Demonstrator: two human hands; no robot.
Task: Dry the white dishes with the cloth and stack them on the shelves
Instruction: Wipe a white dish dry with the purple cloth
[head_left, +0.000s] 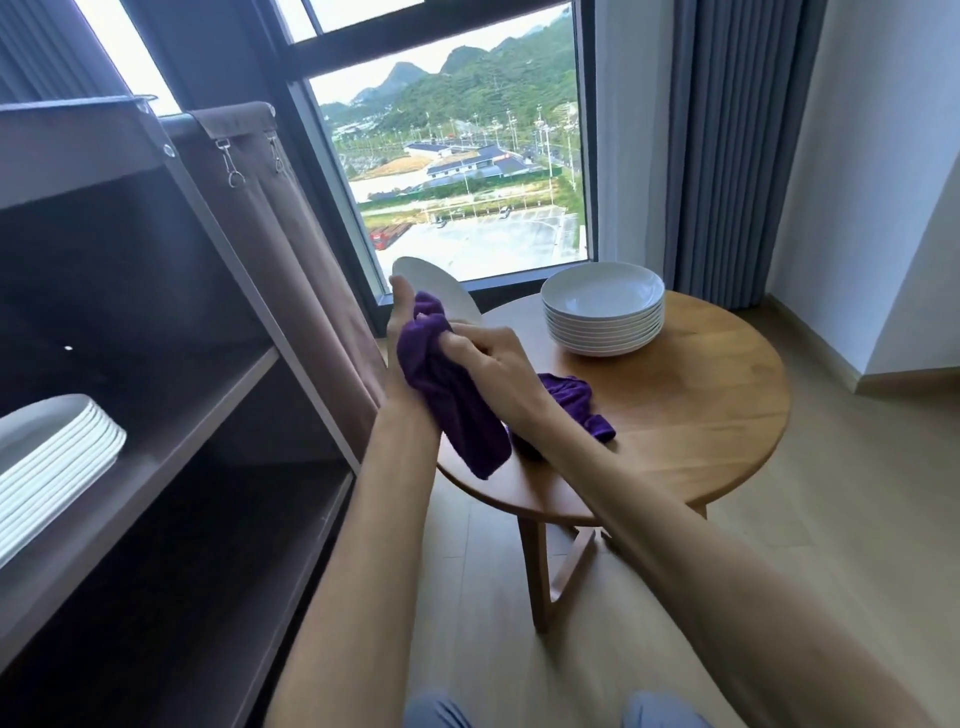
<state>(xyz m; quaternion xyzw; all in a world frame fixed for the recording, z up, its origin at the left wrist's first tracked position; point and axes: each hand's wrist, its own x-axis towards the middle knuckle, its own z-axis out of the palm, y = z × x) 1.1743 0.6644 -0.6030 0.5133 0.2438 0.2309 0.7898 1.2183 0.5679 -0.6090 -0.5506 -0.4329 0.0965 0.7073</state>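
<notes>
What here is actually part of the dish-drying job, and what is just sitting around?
Part of the job: plate held in left hand; purple cloth gripped by right hand; bowl stack on round table; plate stack on shelf.

Just there: curtains, window.

Bright window (457, 156) daylight (edges warped)

Two bare forearms, no sleeves in view, no watch, rings or bands on either wrist, left hand (402, 332) and right hand (485, 356) ungloved, short plain nails, knees at bottom edge in light blue-grey trousers (657, 712), fabric soft, unpatterned
</notes>
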